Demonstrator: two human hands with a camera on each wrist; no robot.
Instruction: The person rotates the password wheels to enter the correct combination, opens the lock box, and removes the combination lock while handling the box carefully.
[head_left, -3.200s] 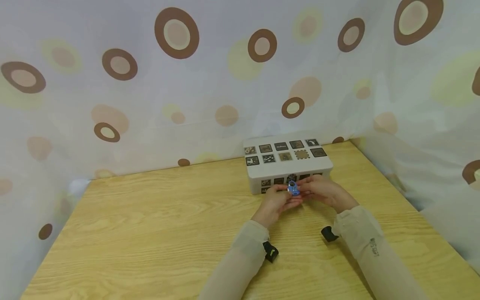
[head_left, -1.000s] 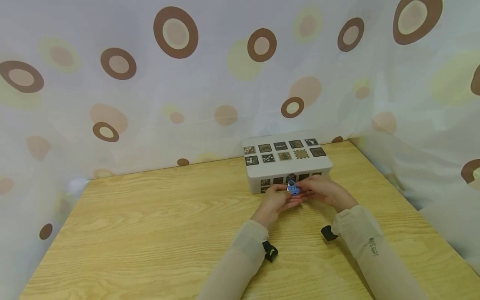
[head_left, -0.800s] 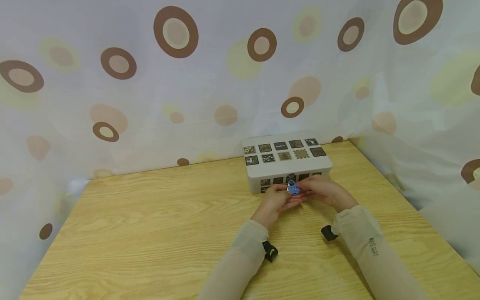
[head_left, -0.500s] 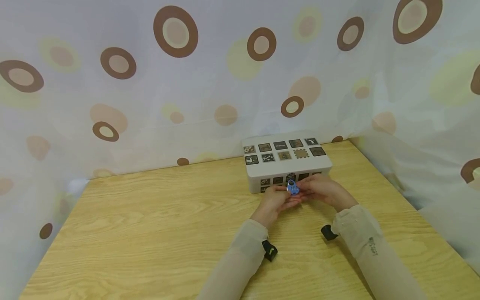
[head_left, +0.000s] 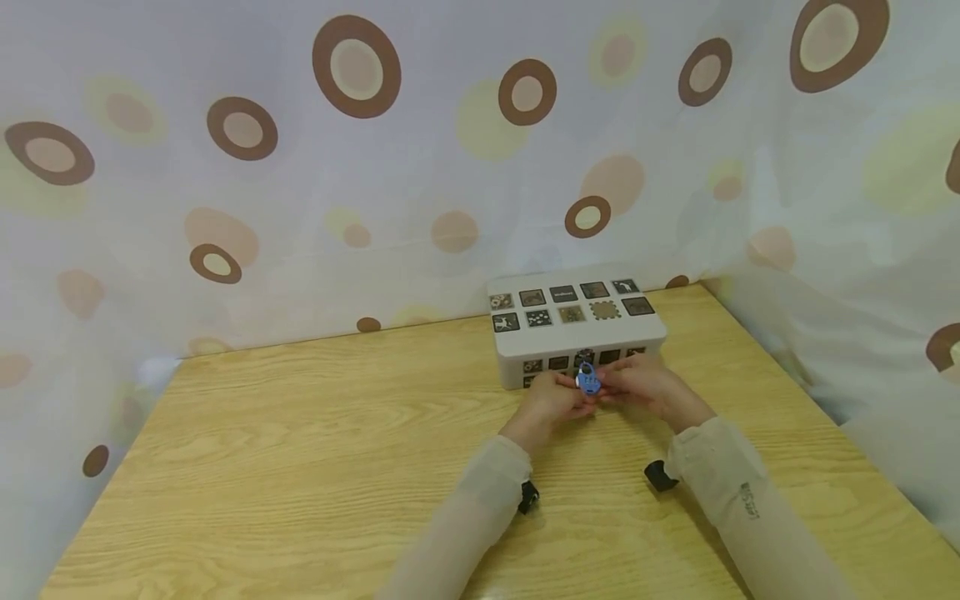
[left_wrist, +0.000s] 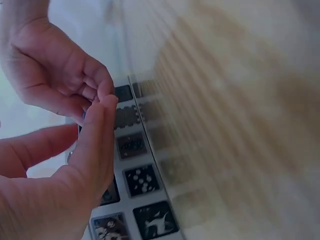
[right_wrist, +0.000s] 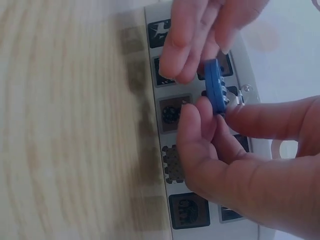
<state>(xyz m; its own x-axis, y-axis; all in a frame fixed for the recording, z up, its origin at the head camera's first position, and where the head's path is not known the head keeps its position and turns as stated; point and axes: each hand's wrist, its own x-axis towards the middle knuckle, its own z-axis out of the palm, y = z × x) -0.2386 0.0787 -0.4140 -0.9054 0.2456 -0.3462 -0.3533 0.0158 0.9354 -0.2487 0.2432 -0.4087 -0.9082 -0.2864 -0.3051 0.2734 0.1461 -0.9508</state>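
Note:
A small blue combination padlock [head_left: 588, 381] hangs at the front of a white box [head_left: 577, 337] printed with dark square pictures. My right hand [head_left: 648, 390] pinches the padlock between thumb and fingers; the right wrist view shows the blue body [right_wrist: 215, 87] edge-on, its number wheels facing the box's latch [right_wrist: 240, 96]. Close by on the other side is my left hand [head_left: 551, 404], its fingers fairly straight and its thumb apart from the padlock. Whether those fingers touch the padlock's end is unclear. In the left wrist view, the hands hide the padlock.
The box stands on a wooden table [head_left: 300, 450] near its back edge. A white curtain [head_left: 420, 167] with brown and yellow circles hangs behind and to the right. Black straps [head_left: 660, 476] show at both wrists.
My left hand has drawn slightly back and turned, its thumb coming away from the padlock, so more of the padlock's face shows. My right hand stays at the padlock.

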